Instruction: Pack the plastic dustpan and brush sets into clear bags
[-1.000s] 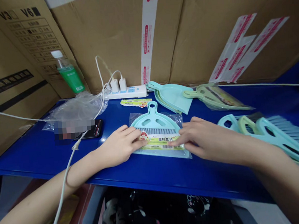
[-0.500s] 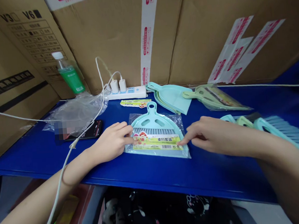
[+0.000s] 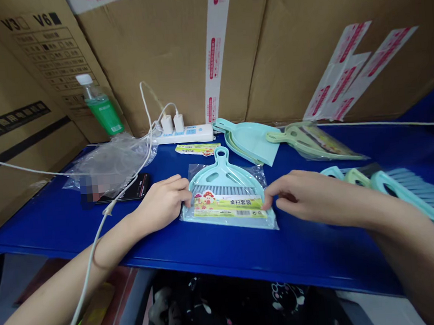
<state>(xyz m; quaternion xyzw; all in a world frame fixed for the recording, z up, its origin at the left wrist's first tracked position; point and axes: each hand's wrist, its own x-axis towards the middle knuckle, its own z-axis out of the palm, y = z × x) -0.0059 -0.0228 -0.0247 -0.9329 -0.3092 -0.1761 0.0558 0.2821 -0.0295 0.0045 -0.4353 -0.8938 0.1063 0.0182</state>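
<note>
A teal mini brush-and-dustpan set in a clear bag [image 3: 227, 194] lies flat on the blue table [image 3: 227, 252], with a yellow-green label across its front. My left hand [image 3: 163, 202] rests at the bag's left edge, its curled fingers gripping it. My right hand [image 3: 304, 195] is at the bag's right edge, thumb and forefinger pinching the plastic beside the label. The set's handle points away from me.
Behind the set lie a loose label [image 3: 197, 148], a power strip [image 3: 186, 133], stacked teal dustpans [image 3: 253, 140] and a green bagged set [image 3: 311, 141]. Several brushes [image 3: 403, 190] lie at the right. At the left are clear bags [image 3: 109, 161], a phone [image 3: 131, 188], a green bottle [image 3: 100, 110] and a white cable [image 3: 102, 226]. Cardboard boxes stand behind.
Both hands slid outward off the label to the bag's left and right edges. The label now shows in full. The bagged set barely shifted.
</note>
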